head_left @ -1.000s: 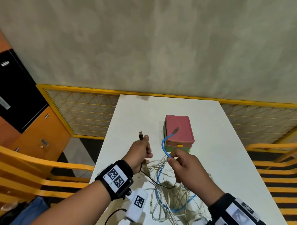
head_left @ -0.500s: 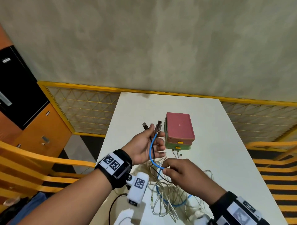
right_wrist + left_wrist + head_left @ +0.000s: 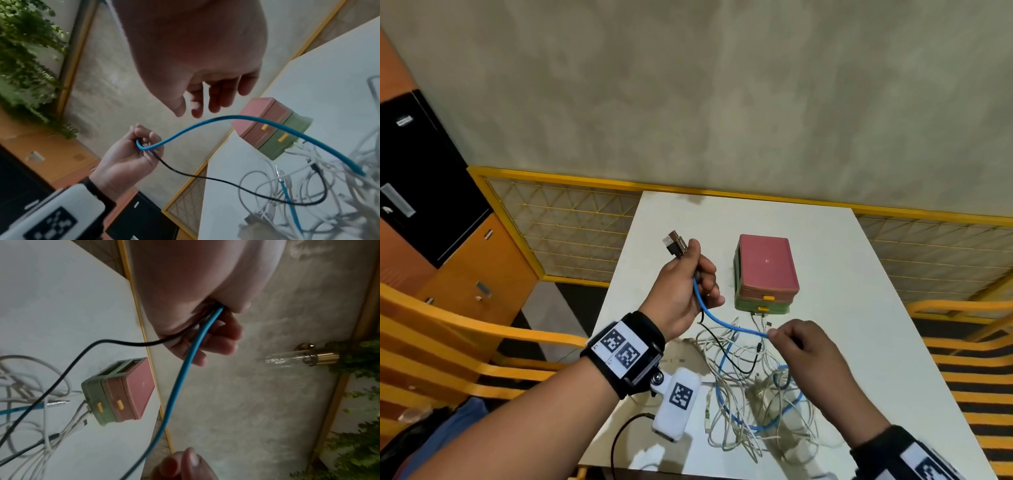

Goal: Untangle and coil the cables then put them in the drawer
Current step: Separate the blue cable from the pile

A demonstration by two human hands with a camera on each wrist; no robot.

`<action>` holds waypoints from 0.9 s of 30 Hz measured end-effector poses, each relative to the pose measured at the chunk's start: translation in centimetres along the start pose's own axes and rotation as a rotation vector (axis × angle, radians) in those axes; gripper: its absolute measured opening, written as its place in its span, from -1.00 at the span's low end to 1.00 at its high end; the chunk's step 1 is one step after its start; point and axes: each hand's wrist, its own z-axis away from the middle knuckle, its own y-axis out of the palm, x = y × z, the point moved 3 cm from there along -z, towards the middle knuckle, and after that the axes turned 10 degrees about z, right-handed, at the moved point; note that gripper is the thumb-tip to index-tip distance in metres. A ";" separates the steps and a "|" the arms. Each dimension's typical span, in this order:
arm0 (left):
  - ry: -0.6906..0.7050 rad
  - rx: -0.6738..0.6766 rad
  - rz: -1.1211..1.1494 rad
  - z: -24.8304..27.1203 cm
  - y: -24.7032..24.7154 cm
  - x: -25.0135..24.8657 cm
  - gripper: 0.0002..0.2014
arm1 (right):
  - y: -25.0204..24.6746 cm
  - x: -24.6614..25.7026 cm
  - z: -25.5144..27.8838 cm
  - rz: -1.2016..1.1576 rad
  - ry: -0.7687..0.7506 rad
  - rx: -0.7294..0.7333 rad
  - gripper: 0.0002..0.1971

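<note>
Cables are the matter here: the left hand (image 3: 686,294) has its fingers curled around two of them, a blue cable (image 3: 726,325) and a thin black cable (image 3: 722,353), with both plugs (image 3: 675,243) sticking out above the fist. The right hand (image 3: 804,346) is lower, near the pile; in the head view its fingertips seem to pinch the blue cable, but the right wrist view shows the fingers (image 3: 213,100) loose above it, so I cannot tell if it really grips. From the hands both cables run down into the tangled heap of white cables (image 3: 753,404) on the table (image 3: 859,308). The small drawer box (image 3: 766,274) stands just behind the heap, and its drawers look closed. To do this step well, I think the right hand should slide along the blue cable slowly, lift it out of the loops, and not pull hard, otherwise knots may tighten.
</note>
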 end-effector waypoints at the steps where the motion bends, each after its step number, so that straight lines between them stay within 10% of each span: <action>1: 0.015 0.013 -0.002 0.2 0.2 -0.2 -0.51 | 0.1 -0.3 0.2 -0.025 0.051 0.036 -0.62; 7: -0.091 0.194 -0.036 2.3 1.9 0.0 -0.56 | 3.8 -0.5 -0.8 -0.827 0.513 0.562 -0.40; 15: -0.415 0.252 -0.319 6.5 -4.6 1.6 -0.56 | -2.2 1.2 -7.5 -1.373 0.469 0.285 -0.81; 21: -0.643 0.233 -0.821 9.6 -13.0 -0.1 -0.60 | -5.7 0.8 -9.8 -1.372 0.452 0.157 -0.69; 27: -0.108 0.107 -0.696 6.6 -6.3 -3.0 -0.65 | -3.4 2.0 -7.5 -1.191 0.405 0.252 -0.73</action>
